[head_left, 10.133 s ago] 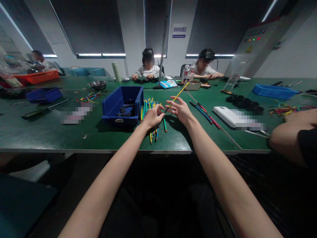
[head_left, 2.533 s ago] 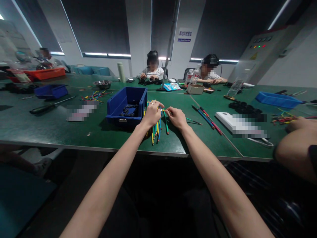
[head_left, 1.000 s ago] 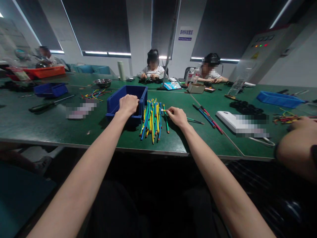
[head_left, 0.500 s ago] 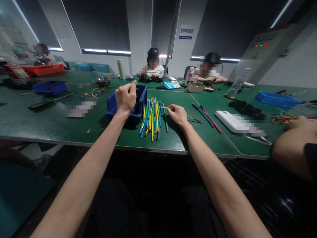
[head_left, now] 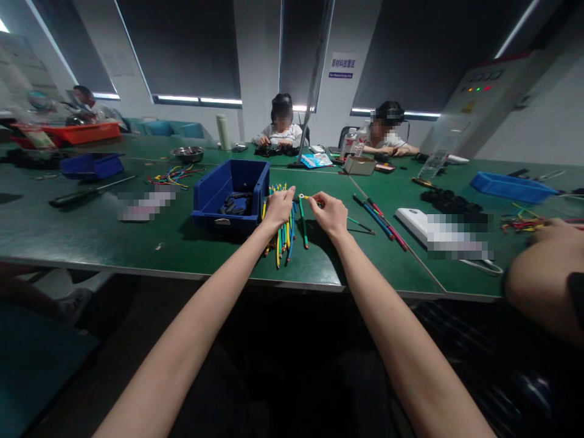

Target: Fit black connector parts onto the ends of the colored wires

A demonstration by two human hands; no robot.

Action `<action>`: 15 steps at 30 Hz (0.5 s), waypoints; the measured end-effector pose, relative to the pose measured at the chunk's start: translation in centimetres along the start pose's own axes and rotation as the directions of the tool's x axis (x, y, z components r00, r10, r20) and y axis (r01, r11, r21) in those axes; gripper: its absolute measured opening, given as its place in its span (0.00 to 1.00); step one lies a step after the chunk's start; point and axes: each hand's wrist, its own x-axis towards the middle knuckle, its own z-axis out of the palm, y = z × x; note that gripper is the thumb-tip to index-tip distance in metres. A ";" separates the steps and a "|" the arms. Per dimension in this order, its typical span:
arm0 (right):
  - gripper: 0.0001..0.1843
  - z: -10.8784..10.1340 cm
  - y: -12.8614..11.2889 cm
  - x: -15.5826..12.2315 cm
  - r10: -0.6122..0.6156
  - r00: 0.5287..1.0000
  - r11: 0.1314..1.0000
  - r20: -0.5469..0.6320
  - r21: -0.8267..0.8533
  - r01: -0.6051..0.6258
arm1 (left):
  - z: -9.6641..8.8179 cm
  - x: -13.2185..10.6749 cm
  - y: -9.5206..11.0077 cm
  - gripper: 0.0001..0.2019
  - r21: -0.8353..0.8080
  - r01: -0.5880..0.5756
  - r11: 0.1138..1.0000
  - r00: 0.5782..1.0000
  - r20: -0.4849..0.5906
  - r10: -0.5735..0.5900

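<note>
My right hand [head_left: 330, 213] is closed in a pinch on a wire with a ring terminal [head_left: 302, 196]. The ring points left from my fingertips, and a green tail [head_left: 361, 225] comes out at the hand's right. My left hand [head_left: 279, 208], its fingers curled together, is over a bundle of blue, yellow and green wires [head_left: 279, 246] and partly covers it. What its fingers hold, if anything, is hidden. Between my hands a single green wire [head_left: 304, 226] lies on the table. Left of the bundle stands a blue bin [head_left: 201, 204] with small black pieces [head_left: 237, 204] inside.
On the green table [head_left: 219, 255] at right are thicker blue and red cables [head_left: 381, 220] and a white power bank [head_left: 410, 220]. A screwdriver [head_left: 86, 193] lies left, near a smaller blue bin [head_left: 91, 165]. A co-worker's arm [head_left: 542, 261] reaches in from the right; other people sit across.
My left hand has moved right and down from above the blue bin to the wire bundle, uncovering the bin's contents. My right hand keeps its pinch and has barely moved.
</note>
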 end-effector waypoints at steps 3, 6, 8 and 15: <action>0.17 0.0 0.0 -0.1 -0.023 1.000 1.000 -0.011 0.006 0.023 | 0.0 0.1 -1.0 0.25 0.012 0.084 0.996 0.996 -0.012 -0.083; 0.17 0.1 -0.1 -0.3 -0.063 0.998 0.998 -0.011 0.016 0.063 | -0.1 0.0 -1.4 0.24 0.021 0.126 0.992 0.992 -0.024 -0.126; 0.17 0.1 -0.1 -0.4 -0.085 0.996 0.996 -0.004 0.020 0.085 | -0.1 -0.1 -1.3 0.24 0.042 0.134 0.990 0.991 -0.015 -0.133; 0.17 -0.1 -0.3 -0.7 -0.120 0.992 0.992 0.041 0.049 0.118 | -0.3 -0.5 -1.2 0.24 0.057 0.139 0.989 0.990 -0.008 -0.139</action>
